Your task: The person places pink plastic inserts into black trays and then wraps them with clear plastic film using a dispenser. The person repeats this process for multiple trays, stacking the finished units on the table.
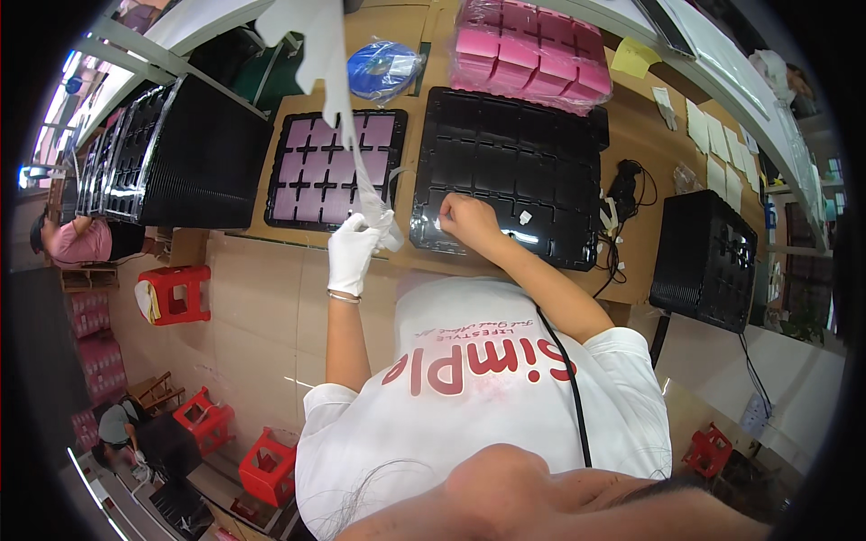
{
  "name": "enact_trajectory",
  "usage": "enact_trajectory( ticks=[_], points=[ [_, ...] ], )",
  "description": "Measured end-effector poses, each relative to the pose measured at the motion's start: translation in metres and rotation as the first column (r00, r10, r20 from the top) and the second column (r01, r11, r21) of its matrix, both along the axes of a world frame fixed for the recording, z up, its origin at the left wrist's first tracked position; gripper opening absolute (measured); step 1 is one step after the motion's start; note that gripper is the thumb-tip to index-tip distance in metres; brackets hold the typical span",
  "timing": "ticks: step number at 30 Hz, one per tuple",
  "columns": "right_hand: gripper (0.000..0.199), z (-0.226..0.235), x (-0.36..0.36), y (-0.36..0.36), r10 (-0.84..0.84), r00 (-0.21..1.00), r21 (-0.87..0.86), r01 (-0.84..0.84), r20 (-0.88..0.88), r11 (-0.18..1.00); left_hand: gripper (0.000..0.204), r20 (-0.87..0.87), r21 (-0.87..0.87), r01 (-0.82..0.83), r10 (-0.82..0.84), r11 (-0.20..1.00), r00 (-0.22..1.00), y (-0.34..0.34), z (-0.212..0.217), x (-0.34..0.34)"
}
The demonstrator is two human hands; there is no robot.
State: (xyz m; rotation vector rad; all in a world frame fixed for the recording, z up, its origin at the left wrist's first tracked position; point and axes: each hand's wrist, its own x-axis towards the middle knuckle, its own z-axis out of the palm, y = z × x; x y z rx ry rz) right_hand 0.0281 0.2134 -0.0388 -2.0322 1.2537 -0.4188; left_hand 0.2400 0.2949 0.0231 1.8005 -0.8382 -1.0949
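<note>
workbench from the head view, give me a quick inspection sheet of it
surface: brown cardboard-covered bench, mostly taken up by trays
job's things: black compartment tray under the right hand; long white strip held up by the left hand
clutter: tray with pink inserts, pink wrapped stack, blue roll, black tray stacks, paper slips
grippers: left hand gloved, closed on the strip; right hand bare, fingertips pressing on the tray
cables: black cable bundle right of the tray
surroundings: red stools on the floor
</note>
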Motion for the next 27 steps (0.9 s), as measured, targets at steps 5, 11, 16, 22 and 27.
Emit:
enact_trajectory(
  ticks=[5, 11, 16, 22, 27],
  points=[
    [0.015, -0.008, -0.002, 0.006, -0.024, 0.990, -0.087, 0.037, 0.137, 0.995, 0.026, -0.018, -0.029, 0.048, -0.049, 0.998, 0.999, -0.005, -0.007, -0.004],
    [0.010, -0.001, -0.030, 0.009, 0.043, 0.916, 0.246, -0.152, 0.399, 0.957, 0.024, -0.006, -0.013, 0.056, -0.056, 0.998, 0.998, -0.011, -0.001, -0.013],
    [0.022, 0.012, -0.104, 0.000, -0.542, 0.375, 0.633, -0.183, 0.752, 0.752, 0.024, 0.019, -0.031, 0.050, -0.050, 0.998, 0.999, -0.011, -0.013, -0.010],
    [0.015, -0.010, -0.145, -0.002, -0.321, 0.893, 0.073, 0.315, 0.315, 0.946, 0.023, 0.008, -0.041, 0.078, -0.078, 0.996, 0.997, -0.018, 0.000, -0.027],
    [0.018, -0.008, -0.134, 0.010, -0.236, 0.962, -0.086, 0.250, 0.140, 0.965, 0.021, -0.053, -0.052, 0.145, -0.147, 0.988, 0.988, -0.030, 0.022, -0.050]
  ],
)
